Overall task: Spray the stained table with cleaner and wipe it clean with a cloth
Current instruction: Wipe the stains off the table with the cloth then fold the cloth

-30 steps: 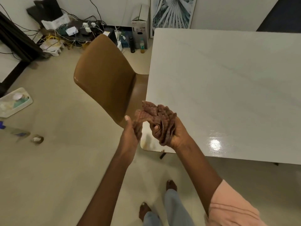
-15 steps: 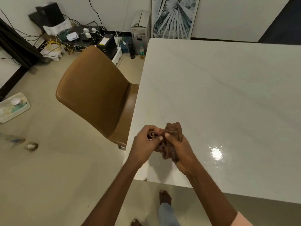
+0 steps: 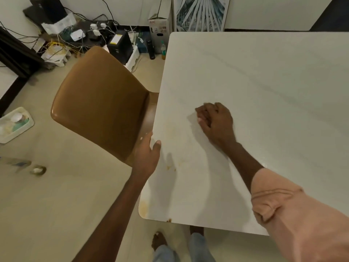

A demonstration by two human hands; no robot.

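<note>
The white marble-look table (image 3: pixel 264 91) fills the right side. Yellow-brown stains (image 3: pixel 171 167) mark it near the left edge, and more sit at the near corner (image 3: pixel 144 207). My right hand (image 3: pixel 215 121) is curled in a fist and presses on the tabletop beyond the stains. The brown cloth is bunched inside it and almost hidden; a bit shows at the fingertips (image 3: pixel 198 112). My left hand (image 3: pixel 148 154) holds the table's left edge, thumb on top and fingers below. A blurred bottle (image 3: pixel 16 163) lies on the floor at far left.
A brown chair (image 3: pixel 98 103) stands against the table's left side. A white tray (image 3: pixel 15 125) and a small round thing (image 3: pixel 38 170) lie on the floor. Cables, boxes and bottles crowd the far wall (image 3: pixel 94 36). My feet (image 3: pixel 158 241) are at the near edge.
Both hands held the bunched cloth above the table corner. My right hand has carried it forward and pressed it onto the tabletop; my left hand let go and took the table edge.
</note>
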